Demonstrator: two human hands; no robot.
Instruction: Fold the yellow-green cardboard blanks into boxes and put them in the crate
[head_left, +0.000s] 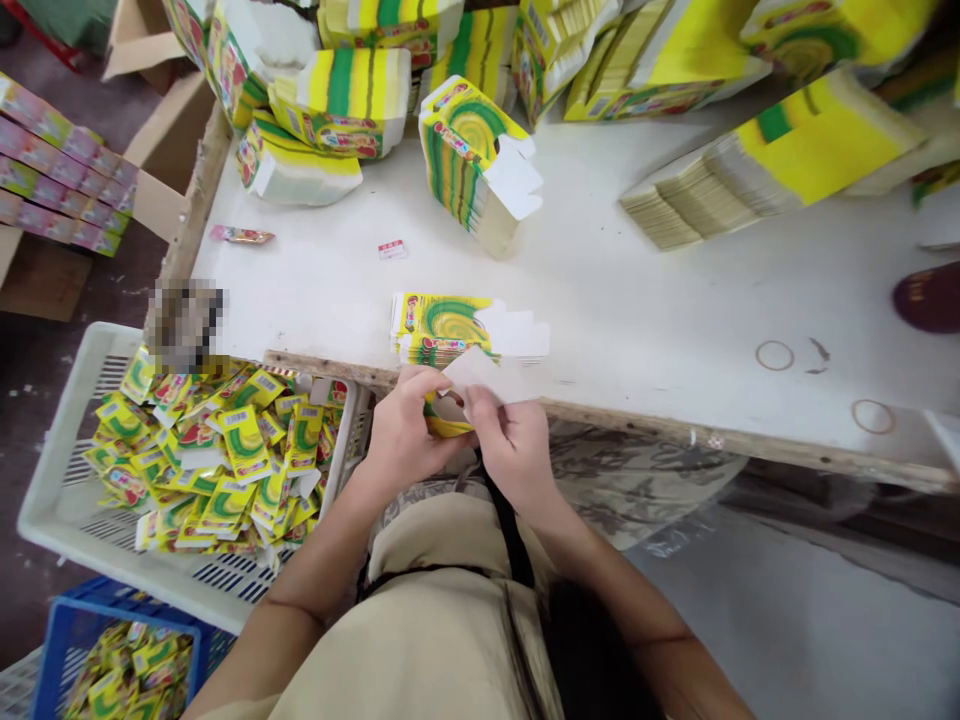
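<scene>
1. One card carton (pixel 448 429): left fingers (pixel 422 384) grip its yellow body, right fingers (pixel 484 412) pinch its white flap.
2. Desk (pixel 315 275): one flat stack (pixel 450 320), twelve o'clock from the carton; two thin round bands (pixel 774 369), three o'clock.
3. One slatted white crate (pixel 56 450), eight o'clock.

A small yellow-and-green carton (pixel 450 428) at the white surface's (pixel 615 330) front edge.
White cardboard flap (pixel 484 374) raised, much of its body hidden.
</scene>
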